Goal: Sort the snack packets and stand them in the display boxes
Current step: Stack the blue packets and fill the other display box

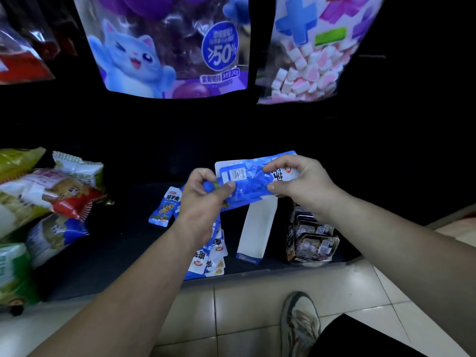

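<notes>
Both hands hold a stack of blue snack packets [247, 184] above the dark bottom shelf [123, 243]. My left hand [203, 194] grips the stack's left end, thumb on top beside a barcode. At the right end, my right hand [298, 184] pinches it between fingers and thumb. Below them stands a blue-and-white display box [255, 230], open and showing its white inside. Loose blue packets lie on the shelf, one [164, 207] to the left and several [210, 261] by the front edge. A dark display box [311, 235] filled with dark packets stands to the right.
Large snack bags [43, 202] are piled on the shelf's left side. A purple cat bag [167, 45] and a marshmallow bag [311, 52] hang overhead. Pale floor tiles [247, 305] and my shoe [301, 323] lie in front of the shelf.
</notes>
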Demonstrator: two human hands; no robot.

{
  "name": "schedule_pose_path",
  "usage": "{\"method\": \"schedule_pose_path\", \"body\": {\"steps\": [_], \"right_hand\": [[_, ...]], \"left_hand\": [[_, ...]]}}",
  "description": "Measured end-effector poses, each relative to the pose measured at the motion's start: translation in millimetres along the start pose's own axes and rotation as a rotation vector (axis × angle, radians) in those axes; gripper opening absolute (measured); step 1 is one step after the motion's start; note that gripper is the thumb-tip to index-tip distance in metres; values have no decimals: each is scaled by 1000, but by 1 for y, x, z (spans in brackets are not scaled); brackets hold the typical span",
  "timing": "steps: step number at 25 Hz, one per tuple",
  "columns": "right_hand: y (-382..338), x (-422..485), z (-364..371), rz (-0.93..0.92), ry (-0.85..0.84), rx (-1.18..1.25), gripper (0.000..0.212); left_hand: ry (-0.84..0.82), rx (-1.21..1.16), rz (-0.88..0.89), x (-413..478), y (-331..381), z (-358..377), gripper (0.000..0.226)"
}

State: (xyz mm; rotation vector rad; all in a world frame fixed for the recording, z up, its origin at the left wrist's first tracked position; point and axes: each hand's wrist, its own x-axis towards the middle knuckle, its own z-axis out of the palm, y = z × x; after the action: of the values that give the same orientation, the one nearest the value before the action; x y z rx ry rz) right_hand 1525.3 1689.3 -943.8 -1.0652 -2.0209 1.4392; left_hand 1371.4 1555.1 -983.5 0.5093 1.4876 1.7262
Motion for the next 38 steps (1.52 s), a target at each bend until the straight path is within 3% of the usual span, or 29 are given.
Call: {"method": "schedule_pose_path", "body": {"steps": [7, 10, 13, 17, 20, 23, 28, 33, 38], "right_hand": [[1, 2, 3, -1, -20, -135, 35], [5, 2, 4, 72, -32, -57, 32], [7, -1, 5, 66, -79, -127, 30], [12, 3, 6, -10, -118, -225, 35], [26, 9, -2, -99, -94, -409, 36], [42, 18, -10, -214, -122, -746, 40], [47, 31, 4, -209, -264, -1198, 42], [54, 52, 18, -213, -321, -1355, 43], [49, 61, 16, -221, -371, -1358, 43]], "left_hand": [[-57, 10, 105, 6, -4, 15, 29], [-53, -133, 42, 8, -4, 15, 37], [-27, -148, -7, 12, -12, 17, 40], [47, 141, 31, 8, -36, 26, 49], [18, 283, 27, 1, -53, 26, 41], [-103, 409, -58, 7, -73, 15, 33], [-314, 724, -245, 5, -115, 6, 40], [-393, 898, -181, 8, -132, 5, 54], [-473, 1079, -250, 11, -152, -1, 61]]}}
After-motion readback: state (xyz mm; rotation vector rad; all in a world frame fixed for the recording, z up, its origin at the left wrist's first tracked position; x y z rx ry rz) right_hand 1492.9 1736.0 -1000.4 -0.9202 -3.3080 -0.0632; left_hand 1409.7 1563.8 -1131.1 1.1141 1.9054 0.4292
